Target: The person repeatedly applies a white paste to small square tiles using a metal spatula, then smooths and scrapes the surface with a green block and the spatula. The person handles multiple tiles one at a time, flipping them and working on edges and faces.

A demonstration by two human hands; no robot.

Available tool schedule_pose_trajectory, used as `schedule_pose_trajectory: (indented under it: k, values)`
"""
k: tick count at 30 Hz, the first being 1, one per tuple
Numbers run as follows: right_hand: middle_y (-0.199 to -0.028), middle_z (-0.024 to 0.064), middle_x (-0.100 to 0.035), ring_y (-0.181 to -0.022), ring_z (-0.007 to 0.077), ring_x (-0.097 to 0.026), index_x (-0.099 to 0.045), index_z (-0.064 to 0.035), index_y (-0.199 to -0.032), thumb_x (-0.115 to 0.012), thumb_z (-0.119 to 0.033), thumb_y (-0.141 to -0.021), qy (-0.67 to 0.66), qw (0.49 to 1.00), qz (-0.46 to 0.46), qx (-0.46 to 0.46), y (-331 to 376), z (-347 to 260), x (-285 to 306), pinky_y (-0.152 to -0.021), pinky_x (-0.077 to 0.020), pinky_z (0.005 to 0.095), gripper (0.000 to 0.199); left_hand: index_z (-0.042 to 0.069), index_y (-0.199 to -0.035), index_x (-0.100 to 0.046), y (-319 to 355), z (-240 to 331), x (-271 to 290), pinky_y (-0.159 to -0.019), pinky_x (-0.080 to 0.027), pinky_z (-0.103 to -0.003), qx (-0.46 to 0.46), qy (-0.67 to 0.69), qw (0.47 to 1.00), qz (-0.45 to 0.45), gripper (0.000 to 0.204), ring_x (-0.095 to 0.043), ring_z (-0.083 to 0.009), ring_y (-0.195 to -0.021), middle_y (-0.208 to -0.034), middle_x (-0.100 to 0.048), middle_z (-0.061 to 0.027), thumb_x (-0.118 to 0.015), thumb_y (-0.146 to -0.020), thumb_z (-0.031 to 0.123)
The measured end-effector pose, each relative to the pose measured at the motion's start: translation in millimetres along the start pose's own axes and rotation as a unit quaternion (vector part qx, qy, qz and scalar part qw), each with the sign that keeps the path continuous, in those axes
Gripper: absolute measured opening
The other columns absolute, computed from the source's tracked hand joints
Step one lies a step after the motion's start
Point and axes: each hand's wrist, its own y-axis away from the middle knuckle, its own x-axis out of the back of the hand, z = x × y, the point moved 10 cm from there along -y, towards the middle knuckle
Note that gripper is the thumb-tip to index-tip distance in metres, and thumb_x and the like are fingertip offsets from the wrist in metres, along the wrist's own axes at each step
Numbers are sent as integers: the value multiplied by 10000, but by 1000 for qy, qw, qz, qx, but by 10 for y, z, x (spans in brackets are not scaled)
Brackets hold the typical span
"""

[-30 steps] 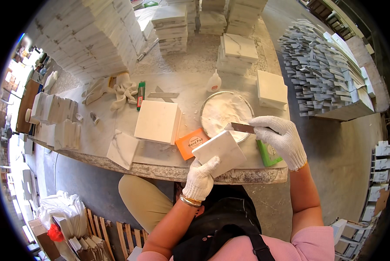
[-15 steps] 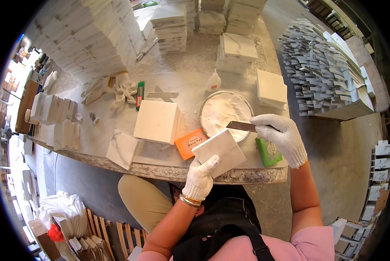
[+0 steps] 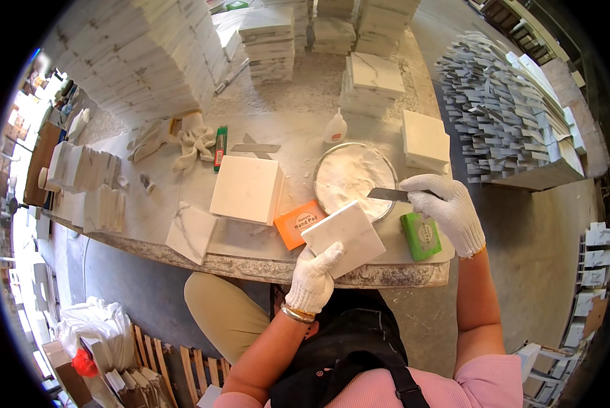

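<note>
Left hand grips white tile; right hand pinches scraper. Blade unmoved, still over paste bowl at twelve o'clock.

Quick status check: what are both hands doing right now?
Left hand grips white tile. Right hand holds scraper over round pan of white paste. Orange pad beside tile.

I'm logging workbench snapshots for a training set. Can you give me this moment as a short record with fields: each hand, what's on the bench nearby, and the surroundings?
left hand: gloved, holds a white square tile by its near edge
right hand: gloved, holds a flat metal blade over a round pan of white paste
bench nearby: orange pad, green pad, stack of square tiles, glue bottle
surroundings: tall tile stacks at the bench's far side
</note>
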Motion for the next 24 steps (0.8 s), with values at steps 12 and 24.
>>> schedule_pose_trajectory:
  k: [12,24]
  values:
    - [-1157,124,-715,-1014,274,-687,-739,-136,-1113,-705,-319,-862,394,894,122,174,-767,-626,-91,-842,-527,357,312,16,-1387,-528,-5,-20,31,-1044,-508,-378,1,26,1000,-1,474,-627,-204,-1176,-1300,-640,-75,-669,-935,10]
    - [-1040,191,-692,-942,355,-649,-643,-49,-1133,-694,-353,-795,186,977,-78,76,-1622,-319,-676,-851,-516,395,458,20,-1366,-551,-20,-29,1,-1052,-495,-370,-1,33,999,-16,446,-625,-194,-1174,-1286,-648,-72,-676,-938,20]
